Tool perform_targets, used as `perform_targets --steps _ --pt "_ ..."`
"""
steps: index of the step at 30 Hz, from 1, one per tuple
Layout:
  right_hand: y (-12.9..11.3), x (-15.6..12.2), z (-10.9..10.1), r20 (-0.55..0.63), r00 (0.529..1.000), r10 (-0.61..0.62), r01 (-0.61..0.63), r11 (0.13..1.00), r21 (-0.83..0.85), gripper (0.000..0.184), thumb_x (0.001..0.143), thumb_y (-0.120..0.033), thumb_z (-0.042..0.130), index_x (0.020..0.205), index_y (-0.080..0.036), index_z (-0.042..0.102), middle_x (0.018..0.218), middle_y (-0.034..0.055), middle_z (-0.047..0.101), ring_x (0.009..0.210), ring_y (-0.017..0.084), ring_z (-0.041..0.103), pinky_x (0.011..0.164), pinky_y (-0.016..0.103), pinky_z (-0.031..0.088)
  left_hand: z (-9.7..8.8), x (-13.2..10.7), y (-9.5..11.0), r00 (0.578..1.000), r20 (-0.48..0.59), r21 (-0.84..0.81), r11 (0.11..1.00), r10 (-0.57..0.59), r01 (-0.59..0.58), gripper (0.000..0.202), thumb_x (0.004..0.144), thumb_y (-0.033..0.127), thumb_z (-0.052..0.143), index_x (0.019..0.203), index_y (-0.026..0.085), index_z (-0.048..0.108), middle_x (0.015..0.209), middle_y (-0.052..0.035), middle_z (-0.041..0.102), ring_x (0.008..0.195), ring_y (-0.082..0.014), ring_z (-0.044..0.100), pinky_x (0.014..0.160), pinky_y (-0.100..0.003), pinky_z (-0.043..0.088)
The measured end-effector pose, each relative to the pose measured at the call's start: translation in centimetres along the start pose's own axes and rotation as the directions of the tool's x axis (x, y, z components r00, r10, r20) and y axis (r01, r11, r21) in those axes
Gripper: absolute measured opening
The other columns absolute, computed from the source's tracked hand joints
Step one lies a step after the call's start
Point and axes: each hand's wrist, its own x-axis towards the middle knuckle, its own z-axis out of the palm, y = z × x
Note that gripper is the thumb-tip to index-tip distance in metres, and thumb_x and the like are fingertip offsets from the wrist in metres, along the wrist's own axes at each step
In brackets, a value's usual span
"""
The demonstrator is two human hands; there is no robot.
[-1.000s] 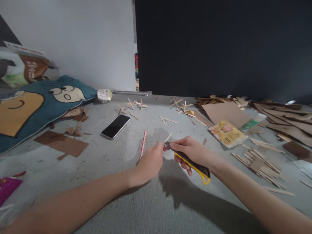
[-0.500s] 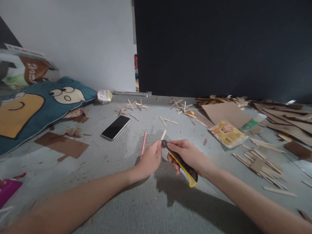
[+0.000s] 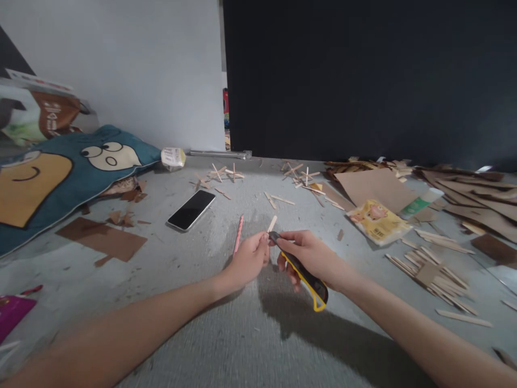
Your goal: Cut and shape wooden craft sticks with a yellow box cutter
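My left hand (image 3: 249, 260) is closed, its thumb and fingers pinching a wooden craft stick (image 3: 272, 223) whose pale tip sticks up past the fingertips. A yellow and black utility knife (image 3: 306, 272) lies in my right hand (image 3: 311, 256), its front end against the stick close to my left fingertips. Whether the blade is out cannot be made out. Just beyond my left hand, a pink patterned straw or stick (image 3: 238, 233) lies on the grey surface, its near end hidden by the hand.
A phone (image 3: 192, 210) lies left of centre, near brown cardboard scraps (image 3: 111, 240) and a blue cushion (image 3: 92, 167). Small stick pieces (image 3: 283, 199) are scattered ahead. On the right are a yellow packet (image 3: 377, 221), a bundle of craft sticks (image 3: 432, 277) and stacked cardboard (image 3: 472, 199).
Both hands stay almost in place, the stick and knife still held together. Only a very slight shift of the fingers shows.
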Motion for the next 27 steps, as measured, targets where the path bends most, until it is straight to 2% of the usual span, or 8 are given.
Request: perform_targets --steps 3,9,14,19,24,27 --pt "-0.2 0.1 -0.6 0.045 0.999 0.021 -0.024 0.999 0.046 0.017 0.098 -0.037 0.056 0.092 -0.021 0.060 0.061 -0.0023 0.064 0.039 0.012 0.056 0.038 0.026 0.052 0.0 0.1 0.0 1.000 0.022 -0.043 0.999 0.003 -0.002 0.052 0.096 0.071 0.047 0.079 0.022 0.043 0.057 0.0093 0.035 0.047 -0.0076 0.027 0.047 -0.023 0.021" --pt "-0.2 0.9 -2.2 0.102 0.992 0.069 -0.082 0.988 0.134 0.024 0.095 -0.036 0.061 0.108 -0.017 0.066 0.060 -0.0007 0.065 0.036 0.010 0.050 0.034 0.022 0.045 -0.2 0.2 -0.5 0.999 0.041 -0.039 0.999 0.001 0.001 0.051 0.097 0.071 0.046 0.085 0.021 0.046 0.058 0.0098 0.033 0.047 -0.0081 0.028 0.047 -0.023 0.020" --pt "-0.1 1.3 -2.6 0.129 0.987 0.093 -0.118 0.971 0.205 0.026 0.092 -0.035 0.065 0.108 -0.014 0.067 0.061 -0.0002 0.065 0.036 0.008 0.048 0.032 0.020 0.041 -0.1 0.2 -0.6 0.997 0.072 -0.069 0.997 -0.017 0.022 0.049 0.098 0.069 0.046 0.086 0.021 0.046 0.061 0.0095 0.032 0.048 -0.0077 0.025 0.046 -0.023 0.019" --pt "0.3 1.0 -1.8 0.125 0.992 0.022 -0.045 0.983 0.178 0.022 0.094 -0.040 0.062 0.096 -0.018 0.062 0.064 0.0005 0.068 0.039 0.010 0.053 0.036 0.022 0.049 -0.3 0.5 0.0 0.996 0.069 -0.135 0.989 -0.052 0.061 0.049 0.097 0.067 0.052 0.080 0.022 0.044 0.058 0.0106 0.029 0.047 -0.0071 0.021 0.047 -0.023 0.017" --pt "0.6 0.9 -1.5 0.213 0.976 -0.044 0.022 0.994 0.103 0.030 0.092 -0.049 0.065 0.102 -0.020 0.061 0.064 -0.0016 0.068 0.037 0.010 0.053 0.034 0.021 0.046 -0.7 0.9 0.6 0.987 -0.015 -0.228 0.962 -0.161 0.154 0.037 0.098 0.054 0.055 0.090 0.018 0.053 0.063 0.0079 0.038 0.049 -0.0070 0.024 0.049 -0.023 0.015" --pt "0.5 0.9 -1.6 0.119 0.990 -0.075 0.066 0.995 0.081 0.035 0.092 -0.053 0.064 0.106 -0.021 0.060 0.064 -0.0029 0.067 0.037 0.011 0.053 0.034 0.022 0.046 -0.6 0.7 0.5 0.993 -0.017 -0.203 0.973 -0.114 0.108 0.038 0.098 0.057 0.055 0.093 0.019 0.052 0.065 0.0081 0.038 0.049 -0.0070 0.024 0.048 -0.022 0.017"
